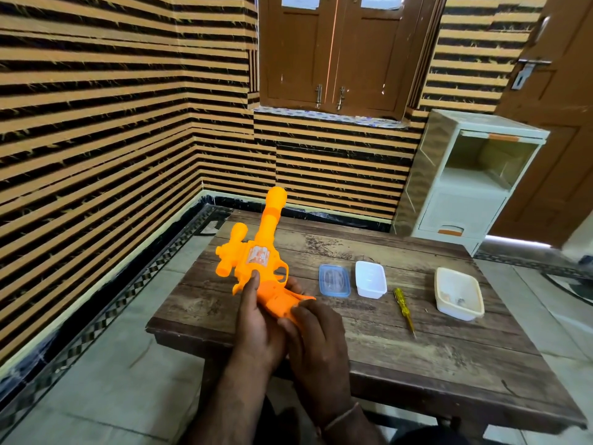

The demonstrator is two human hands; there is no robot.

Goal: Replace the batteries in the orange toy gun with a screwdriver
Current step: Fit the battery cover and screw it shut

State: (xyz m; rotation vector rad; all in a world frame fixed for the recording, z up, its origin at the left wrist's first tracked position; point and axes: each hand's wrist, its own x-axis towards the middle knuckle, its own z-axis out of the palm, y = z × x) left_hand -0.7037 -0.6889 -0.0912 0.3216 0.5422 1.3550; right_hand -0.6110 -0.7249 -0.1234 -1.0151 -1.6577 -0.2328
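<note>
The orange toy gun (256,252) is held above the left part of the wooden table (417,348), barrel pointing up and away. My left hand (256,322) grips it from below, index finger stretched up along the body. My right hand (316,335) curls around the grip end, fingers on its underside. A yellow-handled screwdriver (403,308) lies on the table to the right, untouched.
A blue-rimmed clear lid (334,280) and a small white box (370,279) sit mid-table. A cream tub (459,293) with small items stands at the right. A white drawer unit (465,187) stands behind by the striped wall.
</note>
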